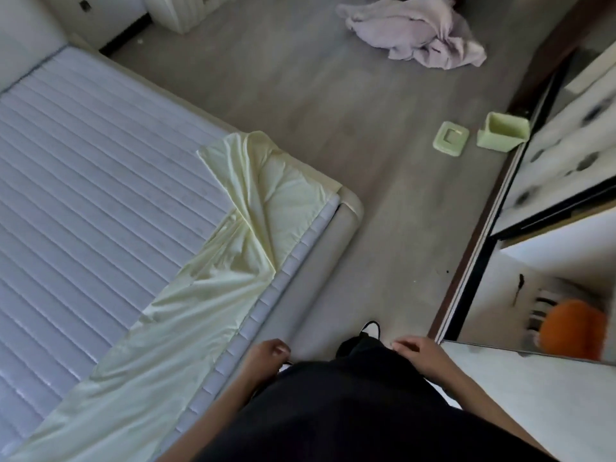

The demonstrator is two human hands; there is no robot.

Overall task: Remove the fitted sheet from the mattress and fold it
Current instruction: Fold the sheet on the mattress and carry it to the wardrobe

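Note:
A pale yellow fitted sheet (213, 288) lies pulled back along the near edge of the ribbed white mattress (83, 195). One corner of it still covers the mattress corner at the bed's foot. Most of the mattress top is bare. My left hand (266, 355) hangs beside the bed frame with fingers loosely curled, holding nothing, a little right of the sheet. My right hand (416, 353) hangs in front of my dark clothing, fingers also loosely curled and empty.
A crumpled lilac blanket (413, 31) lies on the grey wood floor at the top. A green box (501, 131) and its lid (450, 140) sit near the sliding wardrobe door (483, 235) on the right. A beige padded bed frame (340, 235) rims the mattress.

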